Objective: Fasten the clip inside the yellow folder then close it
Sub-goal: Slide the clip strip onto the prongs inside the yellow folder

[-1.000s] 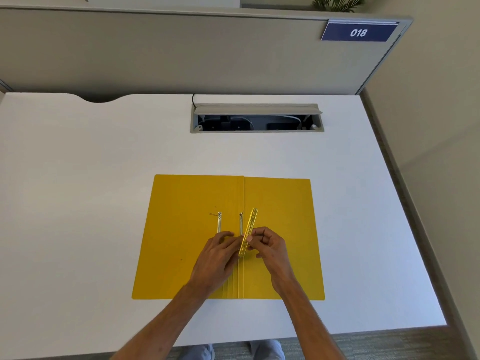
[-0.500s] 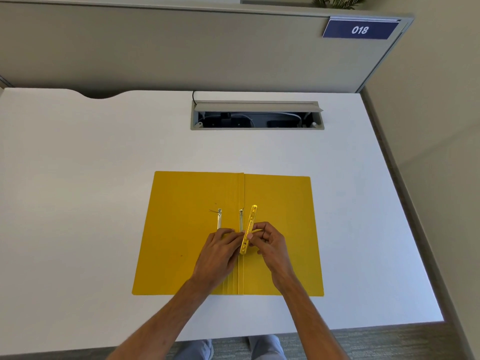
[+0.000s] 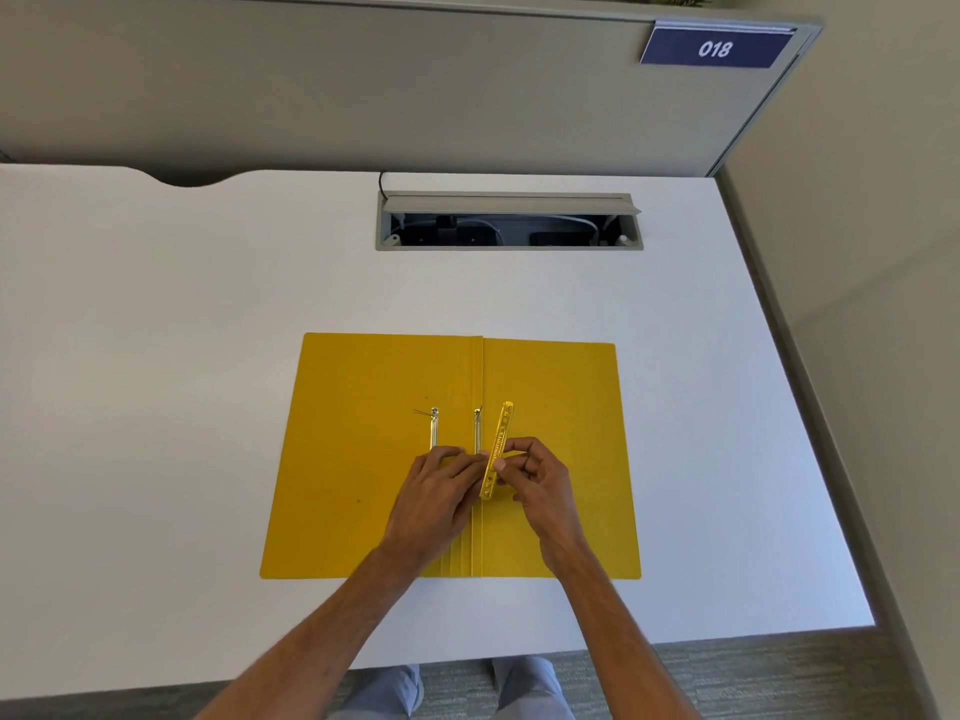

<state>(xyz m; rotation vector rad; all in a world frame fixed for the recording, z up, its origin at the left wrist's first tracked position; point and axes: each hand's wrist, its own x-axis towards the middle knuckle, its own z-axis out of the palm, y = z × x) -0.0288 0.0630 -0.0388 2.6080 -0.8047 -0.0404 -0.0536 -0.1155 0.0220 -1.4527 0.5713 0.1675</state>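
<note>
Both hands meet over the spine of the open yellow folder (image 3: pixel 363 459), slightly toward 6 o'clock from its centre. The right hand (image 3: pixel 540 480) pinches the yellow clip bar (image 3: pixel 497 449) between thumb and fingers at about the bar's middle; the bar is tilted, its far end leaning toward 1 o'clock and its near end pointing toward 7 o'clock. The left hand (image 3: pixel 434 498) lies palm down with curled fingers, its fingertips touching the same bar from the 9 o'clock side, so both hands hold the bar.

Just at 12 o'clock from the left hand, two thin metal prongs (image 3: pixel 434 431) stand up from the folder, one left of the spine and one right on it; their lower parts are hidden behind the left fingers. The bar is beside the prongs, and whether it is threaded on either cannot be told.

The folder lies flat and fully open on the white desk (image 3: pixel 156 356), its spine running from 12 to 6 o'clock, its near edge close to the desk's near edge. At 12 o'clock from the folder, well apart, an open cable tray (image 3: pixel 509 226) is set into the desktop, with cords visible inside. Behind it rises a grey partition (image 3: pixel 311 85), and at 1 o'clock a blue sign reading 018 (image 3: pixel 716 48) is fixed to its top.
</note>
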